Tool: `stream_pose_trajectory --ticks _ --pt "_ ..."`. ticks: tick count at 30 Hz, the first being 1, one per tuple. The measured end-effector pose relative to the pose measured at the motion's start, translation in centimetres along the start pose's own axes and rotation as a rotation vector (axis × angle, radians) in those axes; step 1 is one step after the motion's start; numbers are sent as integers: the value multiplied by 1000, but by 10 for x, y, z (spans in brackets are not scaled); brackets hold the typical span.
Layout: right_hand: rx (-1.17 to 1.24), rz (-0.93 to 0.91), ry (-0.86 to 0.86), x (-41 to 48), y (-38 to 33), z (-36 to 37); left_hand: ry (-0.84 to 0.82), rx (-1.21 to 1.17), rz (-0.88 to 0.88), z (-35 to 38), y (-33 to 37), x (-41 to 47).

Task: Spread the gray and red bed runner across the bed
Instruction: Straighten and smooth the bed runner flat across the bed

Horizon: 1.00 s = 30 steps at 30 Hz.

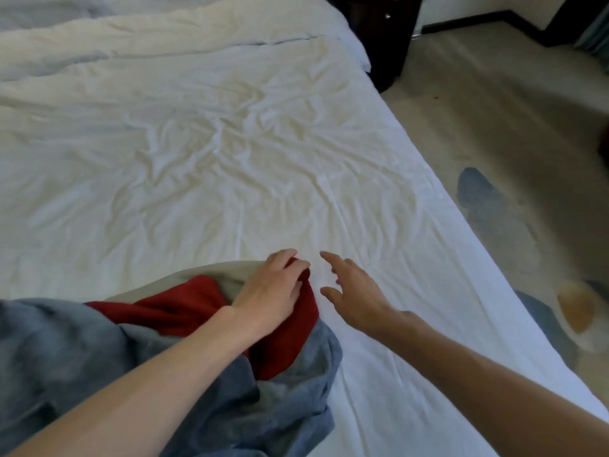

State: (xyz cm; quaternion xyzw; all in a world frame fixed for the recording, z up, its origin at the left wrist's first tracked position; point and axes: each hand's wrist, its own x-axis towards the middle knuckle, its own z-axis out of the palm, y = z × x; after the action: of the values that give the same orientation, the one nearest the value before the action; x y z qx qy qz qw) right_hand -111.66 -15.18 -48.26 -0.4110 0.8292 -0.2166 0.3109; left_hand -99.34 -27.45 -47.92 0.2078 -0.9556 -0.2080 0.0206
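Note:
The gray and red bed runner [184, 351] lies bunched in a heap at the near left of the bed [197, 153], its red part on top and gray folds below. My left hand [273, 291] grips the red edge at the far right end of the heap, fingers curled over the cloth. My right hand [352, 291] hovers just to the right of it above the white sheet, fingers spread and holding nothing.
The wrinkled white sheet stretches ahead and to the left, with a folded duvet [148, 37] at the far end. The bed's right edge runs diagonally; beyond it is carpet, a dark nightstand [385, 37], and a slippered foot [580, 311].

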Motion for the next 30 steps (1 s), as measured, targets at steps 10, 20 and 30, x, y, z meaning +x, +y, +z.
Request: stream_pose_trajectory --ticks 10,20,30 --pt "-468 -409 -167 45 -38 24 -50 418 -433 4 -18 -42" --pt "-727 -581 -57 55 -37 44 -26 352 -434 7 -10 -42" --pt "-646 -542 -10 21 -17 -22 70 193 -343 -8 39 2"
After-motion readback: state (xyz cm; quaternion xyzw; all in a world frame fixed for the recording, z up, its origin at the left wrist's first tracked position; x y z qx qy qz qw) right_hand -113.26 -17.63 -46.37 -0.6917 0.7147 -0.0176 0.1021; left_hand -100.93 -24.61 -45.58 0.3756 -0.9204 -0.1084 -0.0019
